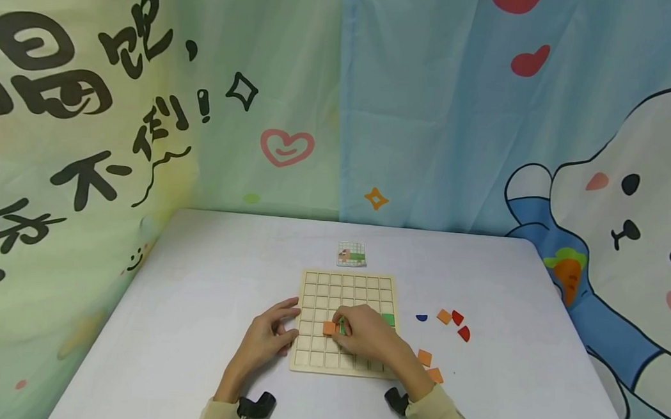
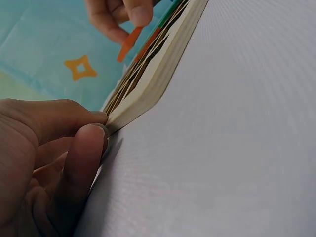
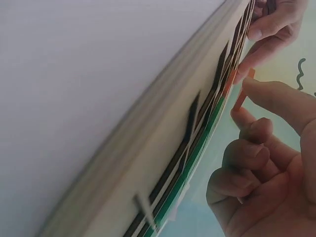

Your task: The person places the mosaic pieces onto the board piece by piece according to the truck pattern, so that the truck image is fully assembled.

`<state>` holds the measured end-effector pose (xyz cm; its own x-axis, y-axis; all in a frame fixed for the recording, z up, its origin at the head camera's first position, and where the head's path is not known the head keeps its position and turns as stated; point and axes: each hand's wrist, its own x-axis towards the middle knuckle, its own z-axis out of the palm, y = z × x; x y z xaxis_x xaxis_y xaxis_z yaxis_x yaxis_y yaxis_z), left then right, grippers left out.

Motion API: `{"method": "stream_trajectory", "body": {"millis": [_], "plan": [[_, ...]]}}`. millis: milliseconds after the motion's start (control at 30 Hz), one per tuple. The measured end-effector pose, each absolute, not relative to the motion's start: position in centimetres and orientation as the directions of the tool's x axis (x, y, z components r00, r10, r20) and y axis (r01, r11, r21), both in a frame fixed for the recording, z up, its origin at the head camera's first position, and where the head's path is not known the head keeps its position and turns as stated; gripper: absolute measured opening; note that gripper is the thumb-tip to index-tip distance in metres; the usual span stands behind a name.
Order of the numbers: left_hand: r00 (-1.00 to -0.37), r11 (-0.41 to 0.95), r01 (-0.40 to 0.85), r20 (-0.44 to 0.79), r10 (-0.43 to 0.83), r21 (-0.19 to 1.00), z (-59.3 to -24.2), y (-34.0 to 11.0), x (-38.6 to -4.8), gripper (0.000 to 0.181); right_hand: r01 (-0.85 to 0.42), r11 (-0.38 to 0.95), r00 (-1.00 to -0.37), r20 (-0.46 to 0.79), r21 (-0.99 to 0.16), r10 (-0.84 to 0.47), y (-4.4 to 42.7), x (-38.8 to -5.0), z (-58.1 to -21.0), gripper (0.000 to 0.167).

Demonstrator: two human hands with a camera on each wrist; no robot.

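A pale wooden grid board (image 1: 319,285) lies on the white table. My right hand (image 1: 365,331) is over its middle, with an orange square tile (image 2: 129,45) pinched between thumb and finger. The wrist views show that tile tilted just above the board. Another orange piece (image 3: 229,83) sits in the board beside it. Green pieces (image 1: 388,319) also lie on the grid, partly hidden by my right hand. My left hand (image 1: 270,330) touches the board's left edge with its fingertips.
A small picture card (image 1: 352,255) lies behind the board. Right of the board are a blue half-round piece (image 1: 422,317), red pieces (image 1: 464,333) and several orange squares (image 1: 444,316). Printed curtains (image 1: 411,111) hang beyond the table's back edge.
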<state>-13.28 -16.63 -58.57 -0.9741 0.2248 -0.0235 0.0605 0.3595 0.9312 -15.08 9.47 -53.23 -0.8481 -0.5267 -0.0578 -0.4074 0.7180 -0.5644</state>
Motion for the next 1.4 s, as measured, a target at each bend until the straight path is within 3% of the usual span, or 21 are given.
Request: {"method": "stream_trajectory", "body": {"millis": [1400], "plan": [[-0.973,0.314,0.033,-0.042,0.229,0.949,-58.6,-16.7,-13.2,0.046,-0.426,0.713,-0.828,-0.077,-0.557,-0.555,7.6,-15.9,-53.8,0.023]]}}
